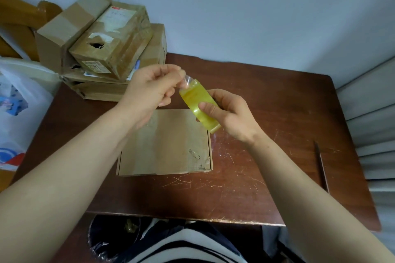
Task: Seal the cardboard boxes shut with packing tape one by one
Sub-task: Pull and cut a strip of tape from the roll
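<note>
Holding the tape [198,107] with the right grip [230,117] curled round it, pinching the loose end [186,82] in the left grip [154,89], both above the box [164,143] on the tabletop [256,166]. Pull slow and straight; keep the end from sticking to itself.

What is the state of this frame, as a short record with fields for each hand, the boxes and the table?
left hand: pinches the tape end, peeled up off the roll
right hand: grips the tape roll above the flat box
flat box: closed, lying on the table, no hand on it
box stack: cardboard boxes piled at the table's far left corner
other: slim dark object near the table's right edge; plastic bag at left
stage: strip being started, not reaching the flat box
</note>
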A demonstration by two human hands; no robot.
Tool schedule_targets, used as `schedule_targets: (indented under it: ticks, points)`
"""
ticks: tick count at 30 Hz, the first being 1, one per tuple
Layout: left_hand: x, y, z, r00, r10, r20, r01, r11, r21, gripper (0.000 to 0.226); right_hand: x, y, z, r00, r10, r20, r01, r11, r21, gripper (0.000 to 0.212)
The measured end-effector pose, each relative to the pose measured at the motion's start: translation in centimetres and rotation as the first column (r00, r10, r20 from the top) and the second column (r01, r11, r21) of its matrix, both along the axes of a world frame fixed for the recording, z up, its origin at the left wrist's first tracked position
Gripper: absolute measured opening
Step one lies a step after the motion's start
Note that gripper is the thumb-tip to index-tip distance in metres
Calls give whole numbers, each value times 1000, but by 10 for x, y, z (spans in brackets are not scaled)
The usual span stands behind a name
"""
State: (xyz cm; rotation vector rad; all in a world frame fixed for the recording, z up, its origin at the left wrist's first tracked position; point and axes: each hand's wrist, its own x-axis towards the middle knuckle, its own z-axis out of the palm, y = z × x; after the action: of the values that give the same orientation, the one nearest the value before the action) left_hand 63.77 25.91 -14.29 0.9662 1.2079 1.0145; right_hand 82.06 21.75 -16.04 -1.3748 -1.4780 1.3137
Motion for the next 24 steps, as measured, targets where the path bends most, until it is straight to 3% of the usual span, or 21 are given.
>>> schedule_targets:
  ticks: [2,5,13,24]
  points:
    - [-2,1,0,999,-35,31,37,998,-56,11,3,0,0,1000,17,22,-17,1000,-17,11]
    - [0,-5,-6,987,-66,-147,60,997,-48,12,10,-2,-1,997,36,64,-34,999,-32,6]
    - [20,-36,-44,935,-66,-348,50,997,-55,6,27,-22,-16,976,56,210,-35,994,-103,22]
    - [39,-67,-71,935,-163,-313,71,956,-286,8,38,-51,-33,914,15,406,42,991,-131,27]
